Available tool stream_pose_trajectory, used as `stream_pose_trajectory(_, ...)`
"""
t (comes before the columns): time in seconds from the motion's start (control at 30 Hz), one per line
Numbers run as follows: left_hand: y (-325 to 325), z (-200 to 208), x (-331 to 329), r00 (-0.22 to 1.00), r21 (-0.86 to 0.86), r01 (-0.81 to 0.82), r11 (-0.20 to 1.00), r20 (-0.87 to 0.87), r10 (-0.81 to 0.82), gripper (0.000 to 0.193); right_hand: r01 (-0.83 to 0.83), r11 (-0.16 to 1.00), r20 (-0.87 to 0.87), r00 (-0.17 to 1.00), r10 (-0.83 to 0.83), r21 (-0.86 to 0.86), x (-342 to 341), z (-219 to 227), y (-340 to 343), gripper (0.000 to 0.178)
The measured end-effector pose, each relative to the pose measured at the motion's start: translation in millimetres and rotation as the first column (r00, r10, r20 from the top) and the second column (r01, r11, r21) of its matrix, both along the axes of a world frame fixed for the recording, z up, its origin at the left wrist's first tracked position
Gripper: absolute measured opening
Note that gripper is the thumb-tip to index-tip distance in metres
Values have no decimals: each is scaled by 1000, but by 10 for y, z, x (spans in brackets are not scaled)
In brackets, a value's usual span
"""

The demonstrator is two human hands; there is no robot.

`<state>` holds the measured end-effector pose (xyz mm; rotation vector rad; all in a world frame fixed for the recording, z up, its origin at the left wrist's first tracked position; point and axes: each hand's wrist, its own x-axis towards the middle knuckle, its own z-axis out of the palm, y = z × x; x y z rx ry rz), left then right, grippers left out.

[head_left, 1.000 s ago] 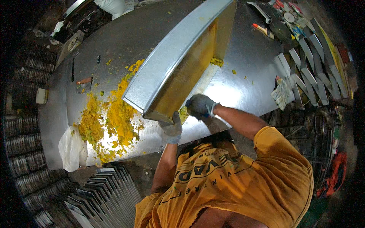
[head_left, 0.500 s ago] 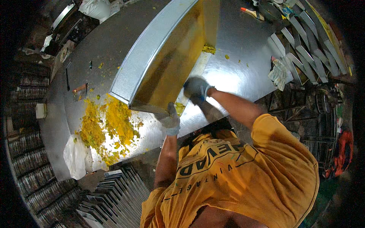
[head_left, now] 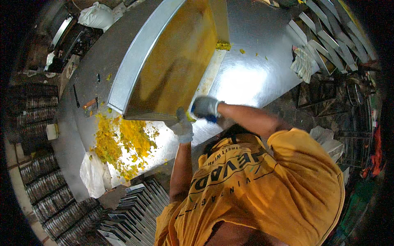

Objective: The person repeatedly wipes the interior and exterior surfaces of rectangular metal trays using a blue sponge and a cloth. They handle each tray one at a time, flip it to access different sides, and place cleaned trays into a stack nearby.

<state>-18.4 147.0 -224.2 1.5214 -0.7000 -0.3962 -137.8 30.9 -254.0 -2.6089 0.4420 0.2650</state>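
One gloved left hand (head_left: 182,126) pinches the near corner of the sheet-metal tray (head_left: 172,69), which stands tilted, that corner close to the front edge of the table (head_left: 262,49). The right hand (head_left: 206,108) curls beside it, contents hidden. A slipping left grip could drop the tray onto the yellow crumbs (head_left: 133,137).
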Motion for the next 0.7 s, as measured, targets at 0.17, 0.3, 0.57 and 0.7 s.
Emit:
stream_pose_trajectory(0.17,-202,21,-97,992,-179,-14,984,-129,-10,65,441,873,109,877,-468,208,105,-49,85,24)
stream_pose_trajectory(0.3,-167,-321,262,985,-121,-167,978,23,171,56,367,520,-37,842,-538,771,296,-47,124,30)
stream_pose_trajectory(0.57,-1077,597,1334,984,-235,137,962,142,-105,42,340,799,336,773,-538,495,-54,-190,-294,30)
stream_pose_trajectory(0.7,-1050,1316,1330,866,-126,18,992,497,47,43,620,568,29,661,-750,541,-283,461,-189,34)
